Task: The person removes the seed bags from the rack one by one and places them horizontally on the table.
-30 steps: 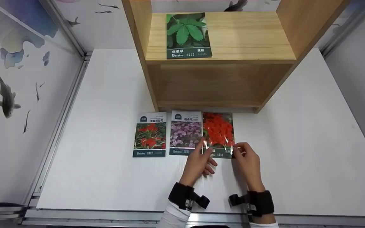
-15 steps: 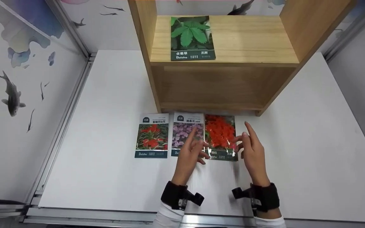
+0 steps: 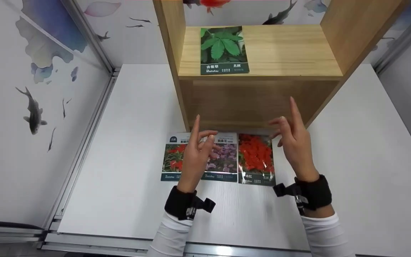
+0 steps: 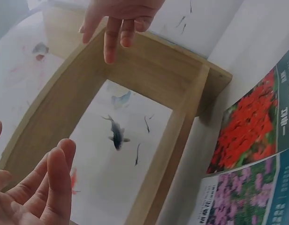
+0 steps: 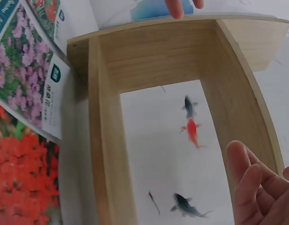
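Hovering both hands above the table [image 3: 127, 142] w/ nothing held: my left hand [image 3: 194, 157] is raised over the packets, index finger straight up, other fingers loosely bent, grip empty; my right hand [image 3: 294, 142] is up too, palm turned inward, fingers mostly straight and spread, grip empty as well. Black wrist straps on both arms, white sleeves below. Under and just beyond my hands, 3 seed packets lie flat in a row on the table, edges touching or nearly so: red-lily packet [image 3: 171, 160] on the left, partly hidden behind my left hand; purple-flower packet [image 3: 223, 160] in the middle; orange-red flower packet [image 3: 256, 159] on the right, glossy, w/ glare near its lower edge. Neither hand touches any packet in the head view. Row sits right in front of the wooden shelf unit [image 3: 262, 103], which stands on the table; lower compartment is open toward me. On the upper shelf board lies a green-leaf packet [image 3: 224, 50], flat, toward the left side. Wrist views show the shelf frame from below and the orange-red and purple packets beside it. Farther back and to the sides, white walls w/ painted fish [image 3: 32, 110] and blue ink washes; aluminium rails run along the table's left edge.
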{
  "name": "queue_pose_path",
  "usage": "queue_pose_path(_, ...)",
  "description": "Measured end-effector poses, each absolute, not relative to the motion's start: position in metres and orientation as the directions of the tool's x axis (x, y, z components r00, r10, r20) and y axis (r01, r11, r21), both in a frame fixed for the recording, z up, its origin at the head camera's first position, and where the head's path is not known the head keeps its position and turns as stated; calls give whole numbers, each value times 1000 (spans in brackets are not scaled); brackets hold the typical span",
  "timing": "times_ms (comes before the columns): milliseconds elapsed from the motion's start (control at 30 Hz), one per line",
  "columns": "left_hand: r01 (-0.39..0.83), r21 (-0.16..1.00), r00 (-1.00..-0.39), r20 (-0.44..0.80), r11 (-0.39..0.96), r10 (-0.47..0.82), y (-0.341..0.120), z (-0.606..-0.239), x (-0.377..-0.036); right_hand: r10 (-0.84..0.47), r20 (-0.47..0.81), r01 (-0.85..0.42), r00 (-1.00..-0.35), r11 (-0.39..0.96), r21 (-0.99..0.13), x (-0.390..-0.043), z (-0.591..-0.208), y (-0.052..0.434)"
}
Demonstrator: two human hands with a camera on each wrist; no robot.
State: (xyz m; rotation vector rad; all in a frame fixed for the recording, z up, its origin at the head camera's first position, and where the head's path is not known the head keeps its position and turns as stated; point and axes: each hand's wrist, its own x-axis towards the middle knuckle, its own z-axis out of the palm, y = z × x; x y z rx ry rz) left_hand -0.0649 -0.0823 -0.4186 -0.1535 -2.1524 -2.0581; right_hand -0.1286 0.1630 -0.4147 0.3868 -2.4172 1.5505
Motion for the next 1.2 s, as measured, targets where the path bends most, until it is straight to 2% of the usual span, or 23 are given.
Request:
queue_pose_path(200,245,965,-968,249,91,-33,-91,-402,-85,-87,372,-371,-924,436,-820,-148,-395,161)
queue_pose_path(533,285,943,-954,297,170,-48,-108,-396,-123,-143,255,-293,-956,436,-851,-166,-386,156)
queue_pose_path(700,267,932,-959,281,243,-23,-112,-386,-135,-143,230,-271,-963,469,-841,-164,-380,151)
queue_pose_path(967,188,917,-982,181,352,51,-119,-373,-154,-142,238,-277,-961,491,-826,-156,-343,130)
queue_pose_path(1200,124,906,-992,124,405,28,-125,-353,-158,-171,199,-253,-965,398,-882,-169,-328,122)
